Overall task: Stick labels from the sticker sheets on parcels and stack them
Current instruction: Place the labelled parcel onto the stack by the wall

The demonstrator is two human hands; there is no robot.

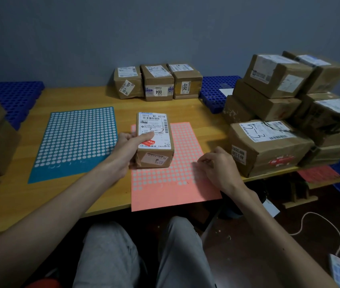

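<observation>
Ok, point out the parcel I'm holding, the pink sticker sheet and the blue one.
parcel (157,123): head view, top label.
pink sticker sheet (171,176): head view, dots below the parcel.
blue sticker sheet (75,140): head view, centre of dots.

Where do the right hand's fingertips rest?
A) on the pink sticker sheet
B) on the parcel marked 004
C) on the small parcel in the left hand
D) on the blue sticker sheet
A: the right hand touches the pink sticker sheet with its fingertips, beside the small parcel that the left hand grips.
</observation>
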